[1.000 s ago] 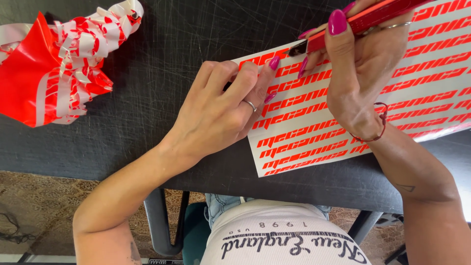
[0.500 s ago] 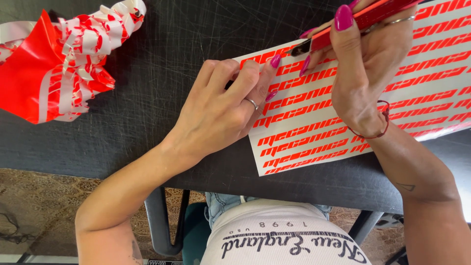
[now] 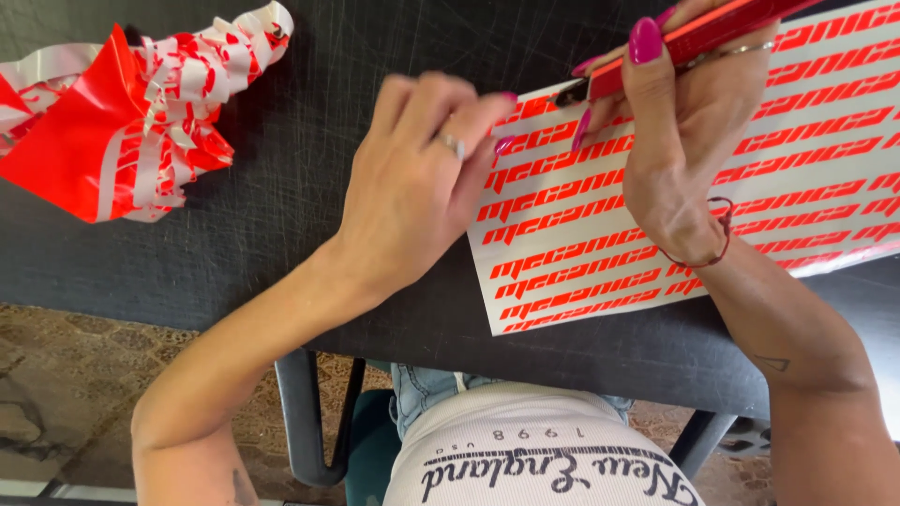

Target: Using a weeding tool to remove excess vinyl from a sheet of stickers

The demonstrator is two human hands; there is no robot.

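This looks like a small sign-making or sticker workshop rather than a home or office. The dark surface [image 3: 281,215] is crossed all over with fine cut marks, as a cutting bench gets from blade work. On it lies a white vinyl sheet [image 3: 656,244] carrying rows of identical orange lettering — the kind of repeated decal run a sign shop turns out. At the far left sits a crumpled heap of peeled red-and-white vinyl waste [image 3: 122,131] — offcuts from weeding. A thin red craft knife [image 3: 694,37] is in use over the sheet. Below the surface edge shows a worn, mottled floor [image 3: 84,365].
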